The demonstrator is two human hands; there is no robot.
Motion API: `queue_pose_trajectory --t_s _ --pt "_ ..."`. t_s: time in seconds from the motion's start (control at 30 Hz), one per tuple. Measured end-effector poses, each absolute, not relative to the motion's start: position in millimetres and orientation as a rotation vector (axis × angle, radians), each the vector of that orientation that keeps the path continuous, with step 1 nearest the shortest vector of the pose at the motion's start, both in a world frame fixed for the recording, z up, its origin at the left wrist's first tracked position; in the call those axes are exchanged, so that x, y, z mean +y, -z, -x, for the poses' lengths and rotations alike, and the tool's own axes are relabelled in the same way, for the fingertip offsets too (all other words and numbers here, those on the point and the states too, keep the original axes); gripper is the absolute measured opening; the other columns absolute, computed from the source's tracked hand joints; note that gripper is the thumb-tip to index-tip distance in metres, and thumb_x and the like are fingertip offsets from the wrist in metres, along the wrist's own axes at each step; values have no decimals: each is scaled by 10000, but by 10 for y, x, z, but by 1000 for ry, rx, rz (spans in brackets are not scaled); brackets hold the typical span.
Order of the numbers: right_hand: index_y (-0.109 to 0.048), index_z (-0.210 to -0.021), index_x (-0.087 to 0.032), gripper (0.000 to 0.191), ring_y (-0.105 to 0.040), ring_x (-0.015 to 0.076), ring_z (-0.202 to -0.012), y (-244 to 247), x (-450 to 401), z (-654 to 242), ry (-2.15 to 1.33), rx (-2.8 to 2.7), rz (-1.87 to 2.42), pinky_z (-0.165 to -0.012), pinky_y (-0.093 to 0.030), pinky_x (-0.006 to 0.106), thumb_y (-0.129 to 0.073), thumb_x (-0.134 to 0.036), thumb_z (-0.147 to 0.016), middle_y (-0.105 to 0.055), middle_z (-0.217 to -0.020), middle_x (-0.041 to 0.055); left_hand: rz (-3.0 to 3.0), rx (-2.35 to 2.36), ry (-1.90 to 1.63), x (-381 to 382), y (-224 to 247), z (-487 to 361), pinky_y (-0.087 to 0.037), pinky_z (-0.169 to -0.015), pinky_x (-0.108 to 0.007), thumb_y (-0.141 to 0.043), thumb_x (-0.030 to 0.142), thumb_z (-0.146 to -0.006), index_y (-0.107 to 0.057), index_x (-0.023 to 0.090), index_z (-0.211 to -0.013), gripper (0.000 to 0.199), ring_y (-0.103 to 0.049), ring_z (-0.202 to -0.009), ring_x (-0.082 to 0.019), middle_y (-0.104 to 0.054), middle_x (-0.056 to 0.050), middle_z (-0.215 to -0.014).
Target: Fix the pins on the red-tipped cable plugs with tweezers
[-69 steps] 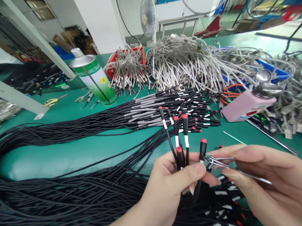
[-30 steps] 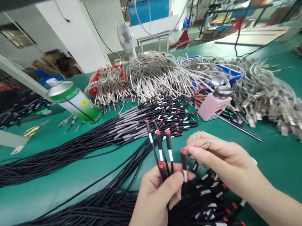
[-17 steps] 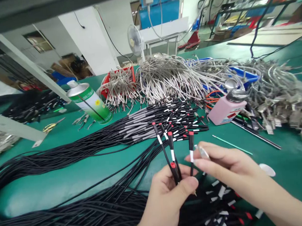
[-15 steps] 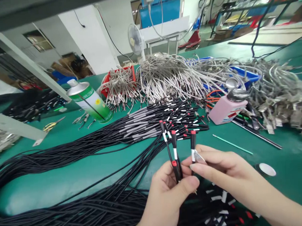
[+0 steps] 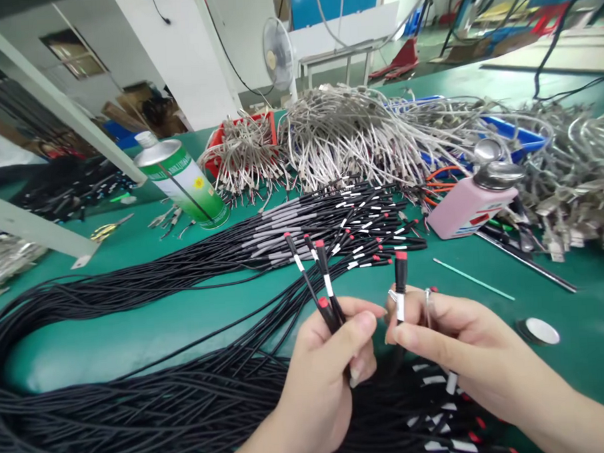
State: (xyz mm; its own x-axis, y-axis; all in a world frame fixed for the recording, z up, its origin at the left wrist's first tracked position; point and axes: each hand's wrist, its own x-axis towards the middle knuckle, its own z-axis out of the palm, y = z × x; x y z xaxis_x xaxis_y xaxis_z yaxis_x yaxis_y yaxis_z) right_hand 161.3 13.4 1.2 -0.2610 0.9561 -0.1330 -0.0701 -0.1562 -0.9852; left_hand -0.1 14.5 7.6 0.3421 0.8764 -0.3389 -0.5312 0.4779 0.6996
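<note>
Several black cables point(image 5: 327, 279) with red tips and white labels stand up out of my left hand point(image 5: 333, 365), which is closed around them. Held apart to the right is a single black cable point(image 5: 400, 275), red at its end and wrapped by a white label. My right hand point(image 5: 452, 340) pinches that cable between thumb and fingers. A small shiny metal piece point(image 5: 392, 294) shows by the right fingertips; its kind is unclear. Beneath both hands lies a black cable bundle point(image 5: 140, 420), its labelled ends partly hidden by the right hand.
Beyond my hands, more black cables with grey sleeves point(image 5: 282, 231) cross the green table point(image 5: 137, 340). A green-white can point(image 5: 184, 181), a pink pump bottle point(image 5: 474, 202), a red bin point(image 5: 272, 131) and piled white cables point(image 5: 348, 137) stand behind. A teal stick point(image 5: 474, 279) and round lid point(image 5: 538, 331) lie right.
My hands have moved apart. The left hand has carried its cables leftward, while the right hand has shifted right with the single cable. The whole view has also shifted slightly.
</note>
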Motion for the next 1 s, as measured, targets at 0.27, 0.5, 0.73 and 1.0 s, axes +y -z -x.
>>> queue_pose_trajectory --t_s 0.27,0.5,0.73,1.0 --pt "-567 -657 -198 273 -493 91 -635 -75 101 -1545 -1703 -1233 1076 -604 -430 213 -700 -387 -803 -542 -684 -39 -487 764 -925 164 -103 21 -164 -432 -186 -784 263 -725 -733 154 -835 163 -316 -429 -1 -518 46 -544" --pt "-674 -689 -234 272 -589 144 -699 -129 110 -1565 -1370 -1547 1268 -628 -497 239 -667 -483 -798 -633 -699 -2 -501 800 -938 180 -138 34 -195 -416 -179 -785 223 -714 -723 139 -795 132 -387 -411 -2 -705 -39 -674" --pt "-531 -1299 -449 386 -619 109 -664 -143 56 -1692 -841 -1456 1289 -600 -552 182 -511 -403 -916 -673 -884 -30 -475 814 -923 197 -171 37 -194 -417 -180 -784 193 -700 -719 121 -802 141 -368 -398 5 -710 -46 -655" --pt "-551 -1179 -420 394 -692 103 -798 -88 -64 -1676 -899 -1421 1182 -715 -578 114 -646 -237 -844 -689 -994 -44 -503 798 -904 188 -166 27 -178 -421 -199 -768 199 -707 -712 129 -774 112 -379 -405 -10 -707 -48 -648"
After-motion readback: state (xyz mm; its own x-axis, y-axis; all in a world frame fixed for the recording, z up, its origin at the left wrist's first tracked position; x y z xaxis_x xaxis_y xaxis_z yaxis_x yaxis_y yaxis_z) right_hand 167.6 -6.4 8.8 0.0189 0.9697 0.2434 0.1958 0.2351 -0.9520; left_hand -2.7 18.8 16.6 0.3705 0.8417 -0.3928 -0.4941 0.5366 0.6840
